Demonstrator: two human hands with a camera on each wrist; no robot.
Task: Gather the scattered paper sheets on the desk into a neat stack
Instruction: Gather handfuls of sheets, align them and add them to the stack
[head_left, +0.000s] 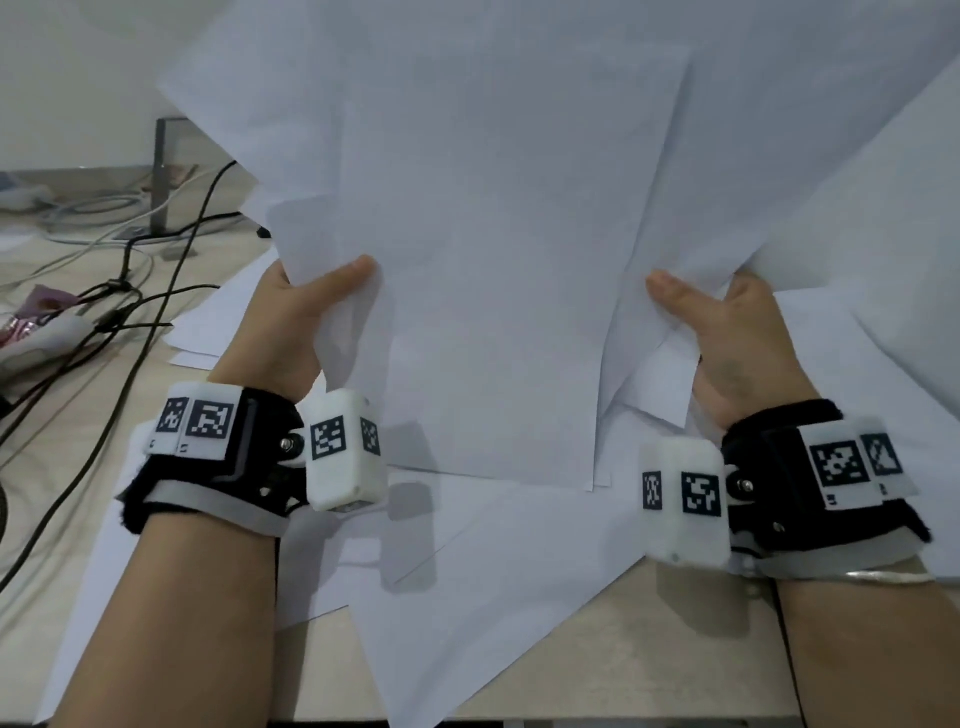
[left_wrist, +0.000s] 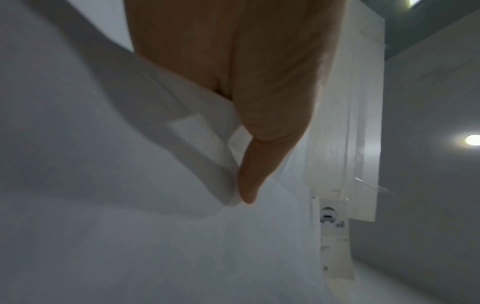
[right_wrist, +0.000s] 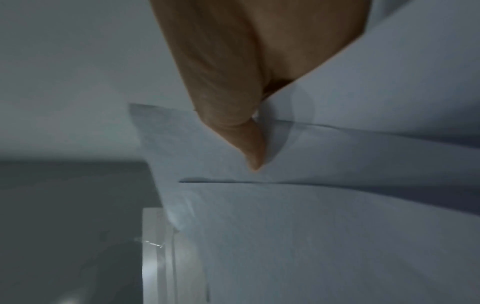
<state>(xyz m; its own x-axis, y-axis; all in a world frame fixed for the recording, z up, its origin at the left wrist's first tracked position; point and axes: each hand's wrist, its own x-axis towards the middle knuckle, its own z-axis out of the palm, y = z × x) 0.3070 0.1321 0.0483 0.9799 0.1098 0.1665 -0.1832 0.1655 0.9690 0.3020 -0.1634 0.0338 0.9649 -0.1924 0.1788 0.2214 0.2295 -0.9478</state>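
Note:
A loose bundle of white paper sheets (head_left: 493, 234) is held up above the desk, fanned out unevenly and filling the upper head view. My left hand (head_left: 306, 306) grips its left edge, thumb on the near face. My right hand (head_left: 711, 322) grips the right edge the same way. In the left wrist view the thumb (left_wrist: 259, 144) presses the held paper (left_wrist: 130, 185); in the right wrist view the thumb (right_wrist: 233, 123) presses on overlapping sheets (right_wrist: 337, 205). More white sheets (head_left: 493, 561) lie scattered on the wooden desk (head_left: 623, 649) under my wrists. My fingers behind the bundle are hidden.
Black cables (head_left: 130, 312) and grey cables (head_left: 93, 213) trail across the desk's left side. A metal stand leg (head_left: 166, 176) rises at the back left. A pink-patterned wrapper (head_left: 31, 317) lies at the far left edge. The desk's near edge runs along the bottom.

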